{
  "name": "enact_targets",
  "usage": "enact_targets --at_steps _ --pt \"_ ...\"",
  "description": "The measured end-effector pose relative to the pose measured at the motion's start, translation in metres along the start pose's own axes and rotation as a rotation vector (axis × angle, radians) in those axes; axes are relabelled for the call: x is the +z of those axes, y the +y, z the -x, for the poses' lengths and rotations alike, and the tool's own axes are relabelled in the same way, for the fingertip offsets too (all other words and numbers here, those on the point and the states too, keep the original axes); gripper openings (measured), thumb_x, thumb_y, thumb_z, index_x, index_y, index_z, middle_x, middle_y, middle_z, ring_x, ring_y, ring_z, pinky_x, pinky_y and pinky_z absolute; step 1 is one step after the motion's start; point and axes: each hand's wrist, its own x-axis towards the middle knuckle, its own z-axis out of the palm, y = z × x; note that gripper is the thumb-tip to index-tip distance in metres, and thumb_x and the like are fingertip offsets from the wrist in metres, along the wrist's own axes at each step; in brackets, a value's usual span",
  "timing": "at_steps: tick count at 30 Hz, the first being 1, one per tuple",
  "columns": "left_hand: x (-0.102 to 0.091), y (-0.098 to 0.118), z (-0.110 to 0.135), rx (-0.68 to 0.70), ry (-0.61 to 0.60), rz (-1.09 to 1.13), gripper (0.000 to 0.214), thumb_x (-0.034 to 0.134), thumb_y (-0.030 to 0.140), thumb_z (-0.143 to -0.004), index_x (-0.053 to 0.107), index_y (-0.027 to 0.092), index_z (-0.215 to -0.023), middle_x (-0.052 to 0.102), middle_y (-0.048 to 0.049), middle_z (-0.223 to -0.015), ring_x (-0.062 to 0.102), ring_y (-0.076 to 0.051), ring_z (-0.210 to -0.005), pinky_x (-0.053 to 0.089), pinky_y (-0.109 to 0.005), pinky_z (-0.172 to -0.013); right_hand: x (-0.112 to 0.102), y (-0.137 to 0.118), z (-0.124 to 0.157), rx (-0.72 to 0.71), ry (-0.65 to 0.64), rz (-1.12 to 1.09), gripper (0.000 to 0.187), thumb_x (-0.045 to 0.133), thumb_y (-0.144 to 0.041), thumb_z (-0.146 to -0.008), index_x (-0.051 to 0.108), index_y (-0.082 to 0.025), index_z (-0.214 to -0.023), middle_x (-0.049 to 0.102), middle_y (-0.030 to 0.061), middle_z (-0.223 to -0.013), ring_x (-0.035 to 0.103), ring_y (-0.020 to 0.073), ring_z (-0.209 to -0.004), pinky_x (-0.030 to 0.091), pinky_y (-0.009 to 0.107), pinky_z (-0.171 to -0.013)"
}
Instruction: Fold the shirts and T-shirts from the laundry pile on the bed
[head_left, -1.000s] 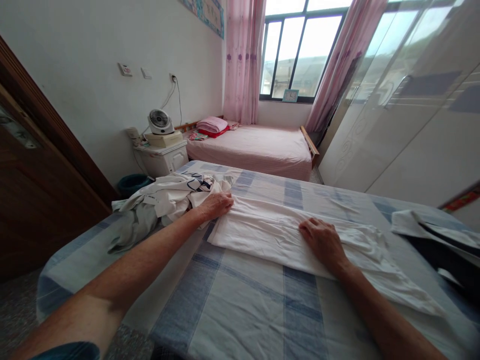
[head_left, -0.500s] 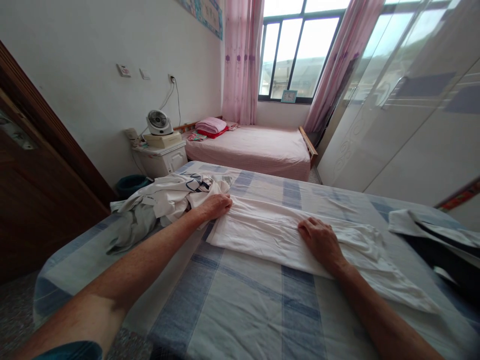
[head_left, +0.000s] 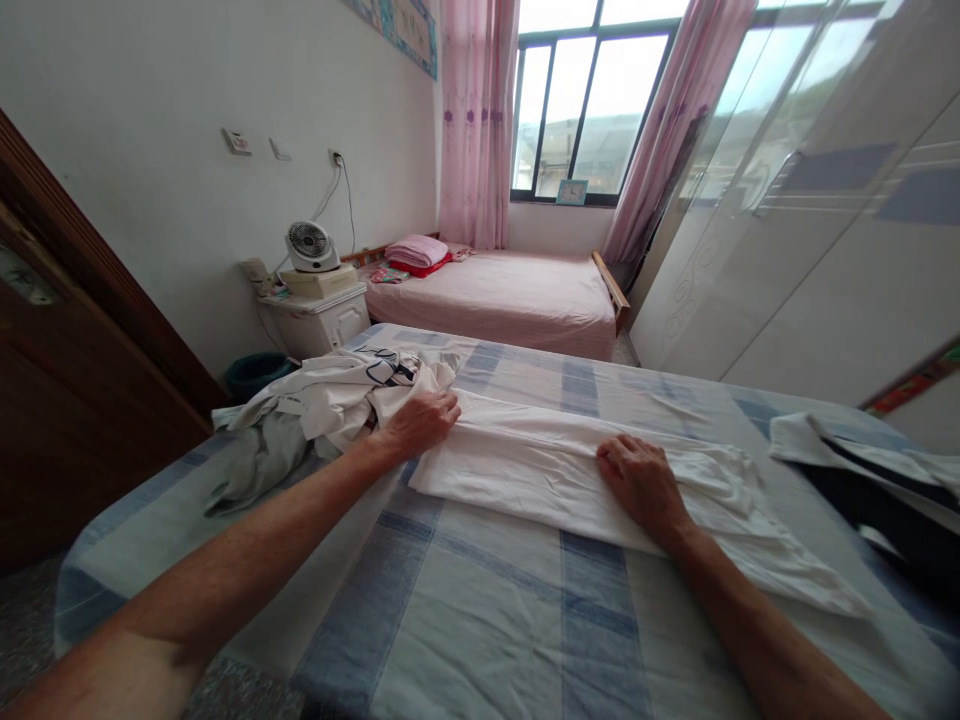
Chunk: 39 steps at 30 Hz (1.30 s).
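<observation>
A white garment [head_left: 525,465] lies folded in a long strip across the blue-checked bed [head_left: 480,610]. My left hand [head_left: 416,422] rests on its left end with the fingers curled over the cloth's edge. Flat on the middle of the strip lies my right hand [head_left: 643,482], fingers stretched out and pressing the fabric down. The garment's right part trails off crumpled toward the bed's right side.
A heap of white and grey clothes [head_left: 315,405] sits at the bed's left. Dark and white clothing [head_left: 877,480] lies at the right edge. Beyond are a pink bed [head_left: 510,295], a nightstand with a fan [head_left: 311,250], a bin [head_left: 255,372], a wardrobe [head_left: 810,220] and a wooden door [head_left: 67,400].
My left hand has drawn back slightly and curled its fingers on the garment's left end. The right hand has stayed in place; the view has shifted a little.
</observation>
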Motion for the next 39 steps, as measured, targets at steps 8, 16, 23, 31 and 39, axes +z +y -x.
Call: enact_targets --at_steps 8,16,23,31,39 --pt "-0.008 0.019 -0.005 -0.09 0.099 0.209 0.026 0.049 0.016 -0.082 0.062 0.012 -0.105 0.055 -0.0166 -0.124 0.048 -0.027 -0.118 0.041 -0.042 -0.096 -0.004 -0.002 0.001 -0.046 0.066 -0.002 0.02 0.045 -0.025 -0.086 0.059 -0.019 -0.1 0.06 0.0117 -0.122 0.052 0.0249 -0.114 0.032 0.04 -0.098" --pt "0.024 0.034 0.006 -0.161 -0.124 0.449 0.057 0.037 0.05 -0.092 0.038 0.022 -0.141 0.033 -0.0106 -0.15 0.026 -0.028 -0.14 0.025 -0.046 -0.111 0.007 -0.005 0.01 -0.049 -0.24 -0.024 0.047 0.03 -0.045 -0.095 0.05 -0.023 -0.131 0.044 0.0102 -0.144 0.037 0.0245 -0.134 0.026 0.048 -0.106" --pt "0.005 0.028 -0.016 -0.212 0.027 0.395 0.043 0.028 0.035 -0.097 0.06 0.015 -0.119 0.053 -0.0128 -0.135 0.042 -0.023 -0.13 0.034 -0.039 -0.108 -0.002 -0.017 -0.006 -0.004 -0.182 -0.029 0.052 0.031 -0.046 -0.095 0.045 -0.02 -0.137 0.04 0.0113 -0.146 0.033 0.0259 -0.136 0.025 0.048 -0.107" --pt "0.036 0.047 -0.053 -0.341 -0.116 0.396 0.061 0.028 0.049 -0.094 0.038 0.011 -0.141 0.033 -0.0181 -0.149 0.025 -0.032 -0.139 0.022 -0.054 -0.11 0.022 -0.053 -0.051 0.037 -0.279 -0.08 0.062 0.027 -0.055 -0.093 0.035 -0.021 -0.145 0.028 0.0103 -0.152 0.023 0.0288 -0.14 0.019 0.05 -0.11" --pt "0.03 0.036 -0.012 -0.479 -0.124 0.43 0.047 0.037 0.034 -0.092 0.048 0.005 -0.127 0.046 -0.0259 -0.137 0.042 -0.03 -0.13 0.035 -0.044 -0.104 0.003 -0.035 -0.037 0.061 -0.301 -0.11 0.058 0.026 -0.052 -0.094 0.039 -0.022 -0.142 0.033 0.0107 -0.15 0.029 0.0269 -0.138 0.026 0.049 -0.108"
